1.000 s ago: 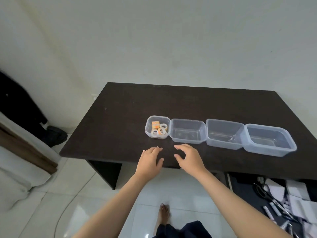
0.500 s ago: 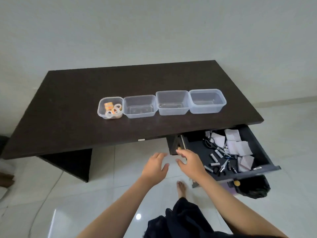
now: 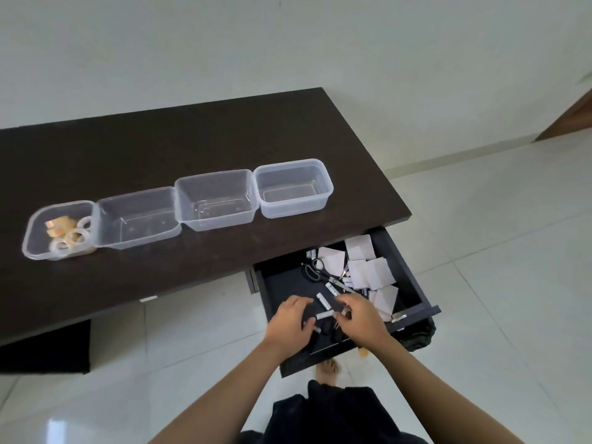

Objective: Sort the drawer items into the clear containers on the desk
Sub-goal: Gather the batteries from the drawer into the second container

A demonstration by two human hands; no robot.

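Four clear containers stand in a row on the dark desk (image 3: pixel 160 149). The leftmost small container (image 3: pixel 35 238) holds tape rolls. The second (image 3: pixel 105 232), third (image 3: pixel 189 216) and fourth container (image 3: pixel 266 203) look empty. Under the desk's right end an open drawer (image 3: pixel 413 283) holds black scissors (image 3: pixel 315 273), white paper slips (image 3: pixel 370 270) and small white cylinders (image 3: pixel 323 301). My left hand (image 3: pixel 290 322) hovers over the drawer's front with curved, spread fingers. My right hand (image 3: pixel 360 318) has its fingertips bunched at a white cylinder (image 3: pixel 325 315); its grip is hidden.
A white wall runs behind the desk, and a brown door edge (image 3: pixel 573 116) shows at the far right. Below the drawer's right end sits a black bag (image 3: pixel 419 336). My bare foot (image 3: pixel 328 368) stands on the glossy white floor tiles.
My view has swung right and down from the containers to the open drawer. Both hands moved from the desk edge down into the drawer, among the small items.
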